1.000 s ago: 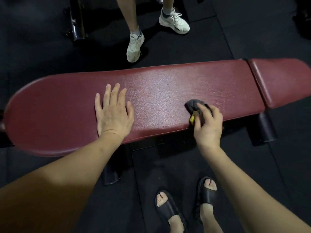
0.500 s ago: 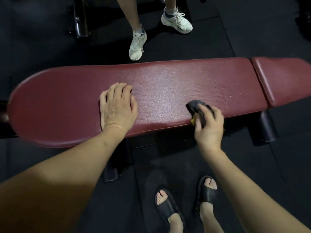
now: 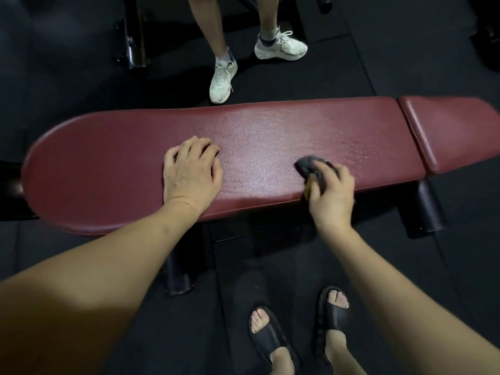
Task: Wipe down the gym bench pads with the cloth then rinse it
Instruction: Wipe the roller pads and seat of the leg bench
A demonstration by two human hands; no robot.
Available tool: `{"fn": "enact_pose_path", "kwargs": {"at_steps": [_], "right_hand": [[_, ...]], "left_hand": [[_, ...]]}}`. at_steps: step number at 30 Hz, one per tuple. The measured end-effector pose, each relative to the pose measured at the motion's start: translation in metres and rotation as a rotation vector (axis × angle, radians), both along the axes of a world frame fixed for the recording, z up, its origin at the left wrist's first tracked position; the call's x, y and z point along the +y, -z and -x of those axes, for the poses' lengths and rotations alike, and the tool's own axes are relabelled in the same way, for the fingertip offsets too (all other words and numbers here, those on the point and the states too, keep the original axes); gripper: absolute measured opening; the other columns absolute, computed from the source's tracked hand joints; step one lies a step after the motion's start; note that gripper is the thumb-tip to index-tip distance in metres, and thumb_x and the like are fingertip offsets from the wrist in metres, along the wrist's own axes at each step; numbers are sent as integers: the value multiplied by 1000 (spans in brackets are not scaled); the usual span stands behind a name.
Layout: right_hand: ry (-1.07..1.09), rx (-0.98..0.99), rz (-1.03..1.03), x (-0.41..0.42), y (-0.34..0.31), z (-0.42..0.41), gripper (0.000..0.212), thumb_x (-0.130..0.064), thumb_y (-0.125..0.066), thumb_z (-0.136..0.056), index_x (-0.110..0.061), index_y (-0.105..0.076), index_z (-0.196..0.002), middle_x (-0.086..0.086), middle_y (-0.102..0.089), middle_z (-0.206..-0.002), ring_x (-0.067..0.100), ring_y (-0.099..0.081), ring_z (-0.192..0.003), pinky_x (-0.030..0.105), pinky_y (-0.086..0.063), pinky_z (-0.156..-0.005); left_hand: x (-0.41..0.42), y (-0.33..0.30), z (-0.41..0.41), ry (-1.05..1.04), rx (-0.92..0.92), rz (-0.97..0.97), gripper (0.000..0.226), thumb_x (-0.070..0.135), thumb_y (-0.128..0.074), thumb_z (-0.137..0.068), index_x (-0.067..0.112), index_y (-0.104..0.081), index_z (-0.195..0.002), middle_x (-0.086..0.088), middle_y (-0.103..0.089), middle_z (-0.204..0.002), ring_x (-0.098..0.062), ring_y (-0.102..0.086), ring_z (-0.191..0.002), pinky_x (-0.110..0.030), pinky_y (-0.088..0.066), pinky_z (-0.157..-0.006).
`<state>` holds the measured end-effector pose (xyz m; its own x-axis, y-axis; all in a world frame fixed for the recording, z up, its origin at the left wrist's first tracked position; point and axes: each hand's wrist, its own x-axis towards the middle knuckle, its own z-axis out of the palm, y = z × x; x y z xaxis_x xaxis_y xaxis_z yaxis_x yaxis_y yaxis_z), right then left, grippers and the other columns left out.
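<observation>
Standing close to the bench in black sandals [image 3: 273, 338], you are leaning over it with both arms. Your right hand [image 3: 331, 196] is gripping the dark cloth [image 3: 309, 165], fingers curled over it and pressing it on the long pad [image 3: 113, 169] near its front edge; a small yellow part is showing under the thumb. Your left hand [image 3: 190, 174] is resting on the same pad, well apart from the cloth, with fingers bent and holding nothing. The middle of the pad is looking lighter and a little shiny, so I am judging that the wiping is going on but is not finished: the rounded left end and the short pad [image 3: 454, 131] on the right are looking untouched, and the rinsing is not yet begun. Beyond the bench, another person in white sneakers [image 3: 223, 77] is standing on the dark floor. No brand, label or writing is readable anywhere.
</observation>
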<state>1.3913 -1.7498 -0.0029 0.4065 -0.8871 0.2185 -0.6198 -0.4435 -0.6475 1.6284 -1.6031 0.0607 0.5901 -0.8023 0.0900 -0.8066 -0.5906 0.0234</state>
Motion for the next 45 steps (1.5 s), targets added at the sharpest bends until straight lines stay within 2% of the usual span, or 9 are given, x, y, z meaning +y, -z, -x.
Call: {"fn": "enact_pose_path", "kwargs": {"at_steps": [4,9,13,20,25,29,35,40,45], "right_hand": [[131,-33,-52,8,-10,-24,29,-11,-68,-91,-13,-74,-119,17,-62,-116,33,-54,-105,41,-47,-97],[-255,-58,0,32,-20,-64,30,-15,-66,-95,-12,-71,-125,15,-61,-125,34,-57,-106,45,-50,-91],[-376,-23,42,-10,-2,-24,30,-19,-61,-99,-11,-69,-126,16,-60,-126,35,-57,-102,46,-50,-87],[-244,65,-8,-100,20,64,32,-18,-65,-97,-16,-69,-129,12,-60,-121,33,-57,-102,50,-50,-88],[-207,-51,-196,-123,3,55,42,-17,-64,-99,-27,-58,-140,0,-55,-120,15,-57,-109,23,-43,-99],[-77,-120,-127,-161,-5,16,33,-17,-63,-99,-15,-67,-132,6,-55,-129,12,-55,-113,5,-33,-99],[-267,-103,-30,-160,3,-77,33,-21,-64,-94,-17,-73,-126,12,-62,-125,32,-60,-111,45,-50,-97],[-452,7,94,-196,15,-49,29,-21,-63,-96,-17,-73,-124,11,-63,-124,34,-60,-103,43,-50,-88],[-115,88,-14,-270,45,8,36,-27,-54,-96,-18,-72,-126,15,-60,-127,38,-57,-111,48,-48,-101]], "left_hand": [[-2,-5,4,8,34,-111,40,33,-42,-103,22,-62,-136,1,-55,-147,-22,-40,-146,-47,-30,-118],[-14,-6,29,-60,55,-98,40,29,-40,-102,20,-61,-135,-1,-53,-148,-23,-38,-145,-46,-29,-118],[-41,5,61,-34,68,-129,44,28,-41,-99,21,-57,-139,0,-48,-152,-22,-35,-147,-45,-28,-119],[-121,27,110,-44,126,-73,44,27,-40,-98,21,-57,-139,1,-49,-150,-20,-35,-147,-44,-25,-121],[-168,42,113,-84,119,-108,50,30,-32,-101,22,-47,-147,2,-38,-160,-19,-22,-154,-47,-15,-126],[-172,49,112,-124,111,-136,54,33,-26,-104,22,-37,-156,2,-29,-166,-17,-13,-157,-49,-11,-127],[-177,48,112,-144,107,-181,58,36,-19,-104,23,-34,-158,5,-26,-168,-16,-9,-158,-49,-8,-126],[-178,49,111,-139,93,-227,58,38,-18,-105,22,-32,-159,5,-21,-170,-16,-6,-159,-51,-8,-126],[-179,49,112,-130,63,-245,59,39,-19,-104,22,-33,-159,3,-23,-169,-17,-7,-159,-51,-9,-126]]}}
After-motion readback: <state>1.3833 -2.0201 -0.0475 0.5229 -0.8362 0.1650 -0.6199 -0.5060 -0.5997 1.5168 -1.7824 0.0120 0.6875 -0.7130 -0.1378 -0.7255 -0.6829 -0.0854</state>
